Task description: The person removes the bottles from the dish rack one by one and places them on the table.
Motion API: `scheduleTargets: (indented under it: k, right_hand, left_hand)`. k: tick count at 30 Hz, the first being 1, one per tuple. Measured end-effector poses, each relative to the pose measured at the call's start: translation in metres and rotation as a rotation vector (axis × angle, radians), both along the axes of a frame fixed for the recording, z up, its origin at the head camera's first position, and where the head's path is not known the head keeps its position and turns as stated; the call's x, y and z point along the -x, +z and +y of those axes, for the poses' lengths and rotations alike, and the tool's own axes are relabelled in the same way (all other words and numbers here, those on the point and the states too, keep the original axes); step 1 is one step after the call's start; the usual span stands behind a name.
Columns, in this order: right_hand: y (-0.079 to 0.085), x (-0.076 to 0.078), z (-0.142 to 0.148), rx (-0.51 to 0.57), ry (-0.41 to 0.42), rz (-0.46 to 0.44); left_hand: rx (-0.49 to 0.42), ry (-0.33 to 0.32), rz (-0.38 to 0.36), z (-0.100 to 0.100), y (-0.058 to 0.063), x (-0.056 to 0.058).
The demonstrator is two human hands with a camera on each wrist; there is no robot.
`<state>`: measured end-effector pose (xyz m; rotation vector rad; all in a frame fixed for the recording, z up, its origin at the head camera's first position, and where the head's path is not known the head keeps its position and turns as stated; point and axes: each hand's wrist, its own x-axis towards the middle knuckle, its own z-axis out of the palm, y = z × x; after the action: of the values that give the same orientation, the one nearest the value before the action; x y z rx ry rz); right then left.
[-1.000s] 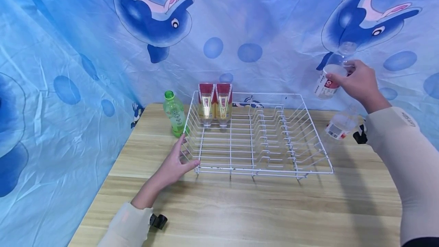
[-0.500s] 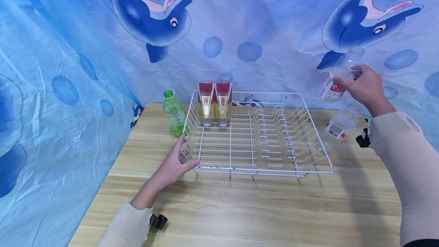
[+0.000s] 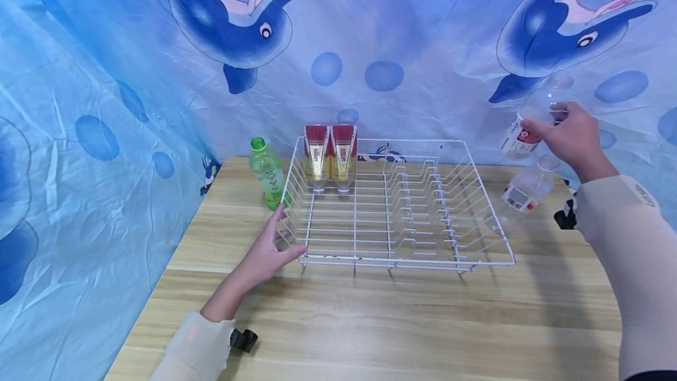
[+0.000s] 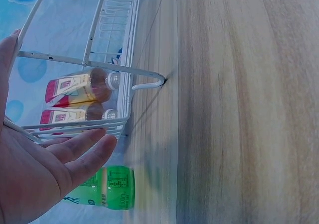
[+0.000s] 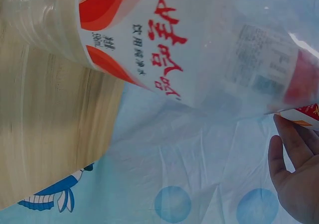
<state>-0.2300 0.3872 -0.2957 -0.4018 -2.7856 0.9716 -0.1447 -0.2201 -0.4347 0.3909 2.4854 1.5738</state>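
My right hand [image 3: 573,137] pinches a clear plastic bottle [image 3: 520,140] with a white-and-red label, tilted with its neck up to the right. It is held up before the curtain, above and behind a second clear bottle [image 3: 529,190] standing on the table. In the right wrist view that standing bottle [image 5: 164,50] fills the foreground. My left hand [image 3: 267,254] rests at the near left corner of a white wire dish rack [image 3: 388,262], its fingers extended along the side. Two bottles with red-and-yellow labels [image 3: 317,154] stand upside down in the rack's far left part.
A green bottle [image 3: 268,175] stands on the wooden table [image 3: 370,322] just left of the rack. Behind the table hangs a blue curtain [image 3: 423,46] printed with dolphins. Upright wire dividers [image 3: 418,210] run through the rack's right half.
My right hand has moved right and slightly down with the clear bottle, uncovering more of the bottle standing below it. My left hand has stayed at the rack.
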Motion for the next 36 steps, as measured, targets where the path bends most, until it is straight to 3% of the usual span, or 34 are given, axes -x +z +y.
scheduleTargets:
  k: [27, 36]
  right_hand:
    - [-0.021, -0.006, 0.019, 0.034, -0.029, -0.025]
    - [-0.039, -0.004, 0.027, 0.061, -0.024, -0.034]
  left_hand:
    - [0.008, -0.012, 0.015, 0.000, -0.001, 0.004]
    - [0.001, -0.015, 0.014, 0.001, 0.000, 0.004]
